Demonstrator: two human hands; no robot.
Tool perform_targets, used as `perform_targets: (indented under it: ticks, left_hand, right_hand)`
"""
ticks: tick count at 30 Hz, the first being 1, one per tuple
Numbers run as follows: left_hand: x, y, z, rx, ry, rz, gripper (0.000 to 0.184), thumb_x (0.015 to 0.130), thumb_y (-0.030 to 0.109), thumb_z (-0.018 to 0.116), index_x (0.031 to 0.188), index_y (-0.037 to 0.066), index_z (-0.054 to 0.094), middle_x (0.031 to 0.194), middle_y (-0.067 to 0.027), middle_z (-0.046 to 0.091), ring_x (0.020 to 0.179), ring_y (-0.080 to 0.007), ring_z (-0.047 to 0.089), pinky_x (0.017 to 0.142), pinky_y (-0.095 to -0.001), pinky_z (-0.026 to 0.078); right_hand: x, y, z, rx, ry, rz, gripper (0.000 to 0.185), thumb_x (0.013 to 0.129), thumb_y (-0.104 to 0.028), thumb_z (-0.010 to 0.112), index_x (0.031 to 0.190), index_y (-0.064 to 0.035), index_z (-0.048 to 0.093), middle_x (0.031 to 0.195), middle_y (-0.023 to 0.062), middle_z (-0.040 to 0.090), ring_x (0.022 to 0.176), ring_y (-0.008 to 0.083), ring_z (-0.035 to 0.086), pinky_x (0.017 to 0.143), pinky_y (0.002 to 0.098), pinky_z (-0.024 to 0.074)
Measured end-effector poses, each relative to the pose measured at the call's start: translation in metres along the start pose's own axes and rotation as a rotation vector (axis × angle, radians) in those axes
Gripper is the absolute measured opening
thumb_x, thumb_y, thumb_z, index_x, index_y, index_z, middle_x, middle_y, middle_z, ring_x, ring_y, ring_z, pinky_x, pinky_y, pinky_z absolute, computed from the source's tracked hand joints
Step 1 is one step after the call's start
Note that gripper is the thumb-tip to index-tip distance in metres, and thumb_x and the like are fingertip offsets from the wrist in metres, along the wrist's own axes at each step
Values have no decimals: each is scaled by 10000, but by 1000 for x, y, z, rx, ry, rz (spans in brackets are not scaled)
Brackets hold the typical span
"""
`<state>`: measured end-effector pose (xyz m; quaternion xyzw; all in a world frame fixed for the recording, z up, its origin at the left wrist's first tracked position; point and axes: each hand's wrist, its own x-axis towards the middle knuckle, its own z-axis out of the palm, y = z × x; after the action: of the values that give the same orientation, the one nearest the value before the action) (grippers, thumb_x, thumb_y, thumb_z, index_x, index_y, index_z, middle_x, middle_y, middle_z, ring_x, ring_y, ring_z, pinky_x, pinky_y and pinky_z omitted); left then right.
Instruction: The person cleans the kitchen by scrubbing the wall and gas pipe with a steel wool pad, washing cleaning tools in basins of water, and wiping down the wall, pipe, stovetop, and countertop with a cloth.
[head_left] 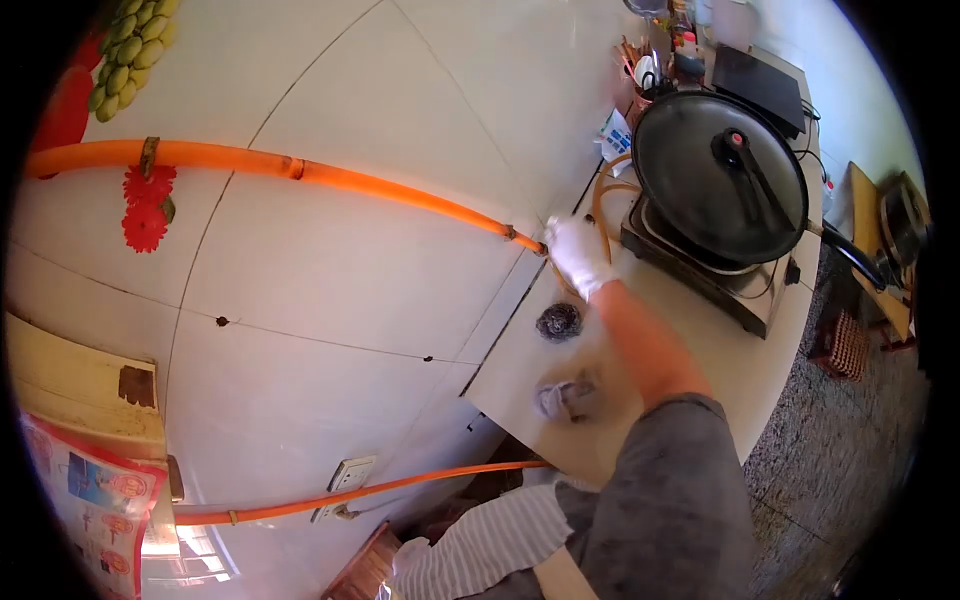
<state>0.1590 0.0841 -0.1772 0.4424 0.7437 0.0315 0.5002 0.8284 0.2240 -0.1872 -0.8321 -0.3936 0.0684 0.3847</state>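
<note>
My right hand [578, 255], in a white glove, reaches to the wall edge of the counter. Its fingers look curled by the end of the orange pipe [400, 197]; whatever is in them is hidden. Below the wrist lie a dark, shiny scourer-like ball [559, 322] and a crumpled grey rag [567, 397]. My left hand [412, 562] is low in the view, at the end of a grey-and-white striped covering [490, 540]. Its fingers are too unclear to read.
A lidded black pan [680, 180] stands on a gas stove [700, 270], its handle [850, 255] jutting past the counter edge. Utensils [640, 70] and a black flat appliance [758, 90] are behind. A second orange pipe [380, 492] runs below, near a wall socket [350, 473].
</note>
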Motion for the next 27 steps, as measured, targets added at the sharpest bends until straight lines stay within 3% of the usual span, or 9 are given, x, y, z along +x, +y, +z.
perform_targets:
  ticks: [6, 8, 12, 14, 15, 16, 18, 22, 27]
  left_hand:
    - [-11, -2, 6, -34, 40, -16, 225, 927, 163, 643, 1087, 11, 684, 987, -32, 676, 875, -96, 607, 756, -235, 488]
    - [-17, -5, 7, -45, 55, -24, 224, 928, 163, 642, 1087, 10, 685, 988, -33, 677, 877, -96, 608, 757, -235, 489]
    - [-23, -10, 8, -75, 74, -26, 224, 928, 163, 641, 1085, 10, 686, 992, -34, 677, 881, -97, 609, 760, -235, 489]
    - [-21, -12, 7, -91, 74, -15, 223, 929, 163, 640, 1085, 9, 686, 993, -35, 677, 883, -98, 610, 761, -236, 489]
    - [-20, -13, 8, -101, 71, -8, 223, 929, 163, 640, 1084, 9, 686, 994, -35, 677, 884, -98, 610, 762, -236, 489]
    - [-19, -16, 7, -116, 69, 6, 223, 929, 163, 640, 1084, 9, 686, 995, -36, 677, 885, -99, 611, 763, -236, 490]
    - [-19, -23, 6, -155, 66, 34, 223, 930, 163, 639, 1083, 9, 687, 997, -36, 678, 887, -99, 611, 764, -236, 490]
    - [-13, -39, -4, -258, 45, 141, 222, 930, 163, 638, 1082, 8, 688, 1000, -38, 678, 891, -101, 613, 766, -237, 490]
    - [-12, -27, -5, -453, -39, 347, 222, 931, 163, 637, 1081, 7, 689, 1004, -40, 679, 896, -102, 614, 770, -237, 491]
  right_hand:
    - [74, 75, 48, -413, -153, 28, 222, 870, -64, 502, 975, -7, 690, 1002, 229, 665, 939, 401, 657, 788, 454, 558]
    - [70, 91, 74, -468, -109, 47, 209, 864, -113, 545, 905, -49, 740, 932, 187, 707, 904, 355, 690, 767, 471, 551]
    - [65, 112, 96, -757, -126, -236, 198, 849, -107, 560, 937, -47, 728, 915, 176, 708, 843, 360, 693, 725, 484, 536]
    - [52, 105, 80, -260, -58, -12, 183, 838, -15, 540, 908, -9, 709, 906, 209, 687, 823, 369, 683, 759, 418, 558]
    - [46, 104, 80, 51, 161, 5, 160, 878, -1, 559, 942, -27, 703, 858, 154, 700, 761, 269, 694, 684, 360, 567]
    - [42, 105, 76, 38, 151, -3, 160, 878, -1, 559, 942, -27, 703, 858, 154, 700, 761, 269, 694, 684, 360, 567]
    - [28, 74, 38, 1176, -95, 444, 121, 914, -39, 603, 1001, -34, 687, 840, 90, 704, 721, 174, 684, 625, 294, 562]
    - [-41, 6, -25, 1098, -142, 275, 167, 923, -42, 606, 1078, -31, 668, 869, 59, 686, 660, 146, 671, 567, 269, 574]
    - [-137, -84, -43, 1314, -409, 14, 240, 903, 41, 585, 1141, 28, 605, 1039, 118, 650, 909, 223, 680, 810, 351, 592]
